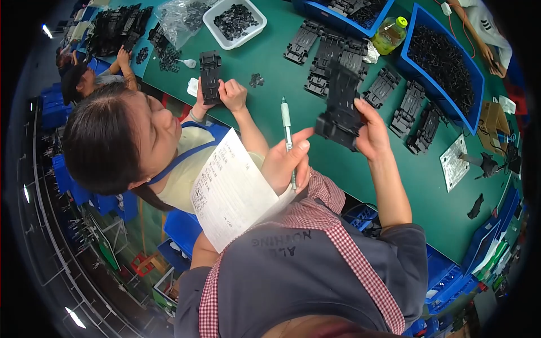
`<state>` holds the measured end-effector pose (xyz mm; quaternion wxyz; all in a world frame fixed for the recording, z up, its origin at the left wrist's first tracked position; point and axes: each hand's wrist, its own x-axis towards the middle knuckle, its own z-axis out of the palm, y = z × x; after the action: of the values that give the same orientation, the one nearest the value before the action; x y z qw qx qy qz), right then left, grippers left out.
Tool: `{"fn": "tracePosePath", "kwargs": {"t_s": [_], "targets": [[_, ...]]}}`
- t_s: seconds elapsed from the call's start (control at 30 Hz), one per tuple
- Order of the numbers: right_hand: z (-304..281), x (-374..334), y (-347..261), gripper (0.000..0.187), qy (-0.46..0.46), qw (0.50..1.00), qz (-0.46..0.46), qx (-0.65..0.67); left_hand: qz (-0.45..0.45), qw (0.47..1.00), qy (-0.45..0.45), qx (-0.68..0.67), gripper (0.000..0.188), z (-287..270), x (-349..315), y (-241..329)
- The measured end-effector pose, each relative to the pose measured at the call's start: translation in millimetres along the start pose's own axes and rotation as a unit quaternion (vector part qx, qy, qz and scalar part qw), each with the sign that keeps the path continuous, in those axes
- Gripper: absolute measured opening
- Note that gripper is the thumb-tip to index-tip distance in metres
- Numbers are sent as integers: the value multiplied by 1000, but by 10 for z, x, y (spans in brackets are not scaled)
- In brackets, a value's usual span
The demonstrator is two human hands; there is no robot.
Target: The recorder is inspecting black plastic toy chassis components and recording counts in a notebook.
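My left hand (pixel 285 167) is closed around a pale green and white pen (pixel 285 115) and a sheet of handwritten paper (pixel 228 191). The pen stands roughly upright, and the paper hangs down to the left. My left index finger stretches out toward a black plastic chassis-like part (pixel 341 101). That part, slightly blurred, is tilted above the table in my right hand (pixel 373 130), its thumb along the right edge. Whether my left fingertip touches the part I cannot tell. Several similar black parts (pixel 407 110) lie in rows beyond my right hand.
A co-worker (pixel 107 129) at my left holds another black part (pixel 210 76) in both hands. Blue bins (pixel 479 84) and a white tub (pixel 264 19) of small black pieces stand on the green table (pixel 253 107). A yellow-capped bottle (pixel 390 36) and a metal plate stand (pixel 454 163) are at the right.
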<state>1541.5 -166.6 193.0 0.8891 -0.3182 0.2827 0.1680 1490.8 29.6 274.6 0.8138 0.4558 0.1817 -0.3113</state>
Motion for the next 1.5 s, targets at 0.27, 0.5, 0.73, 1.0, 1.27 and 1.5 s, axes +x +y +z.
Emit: {"fn": "tracePosePath", "kwargs": {"t_s": [0.27,0.5,0.73,1.0,1.27,1.5], "targets": [[318,-154,73,19,-75,989,-68,-110,51,998,10,-44,49,-85,-81,-11],[799,833,-198,19,-55,985,-94,-131,29,999,-27,-23,36,-50,-138,24],[1611,1320,-522,22,-175,940,-195,-217,25,998,-54,-2,28,-51,-149,108],[644,77,128,20,-73,987,-105,-98,93,995,17,-33,35,-277,-63,78],[519,-694,368,26,-48,971,-205,-114,62,997,-15,-47,18,-123,-41,73],[-172,-563,-15,36,-172,822,-133,-526,59,996,-62,-20,16,-196,-182,246]]}}
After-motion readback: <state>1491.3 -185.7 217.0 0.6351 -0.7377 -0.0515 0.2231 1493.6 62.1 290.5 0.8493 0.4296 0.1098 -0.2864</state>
